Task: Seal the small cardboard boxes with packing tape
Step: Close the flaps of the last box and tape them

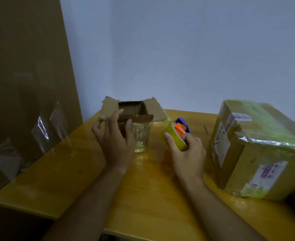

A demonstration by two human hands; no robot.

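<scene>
A small cardboard box stands at the far side of the yellow table, its top flaps spread open and old clear tape on its front. My left hand is in front of the box's left side with relaxed fingers, the fingertips at the near flap and the left flap. My right hand grips a yellow roll of packing tape fitted with an orange and blue cutter, held just above the table to the right of the box.
A larger cardboard box, wrapped in tape and bearing labels, sits at the right of the table. A tall brown board leans at the left with clear plastic bags against it. A pale wall is behind.
</scene>
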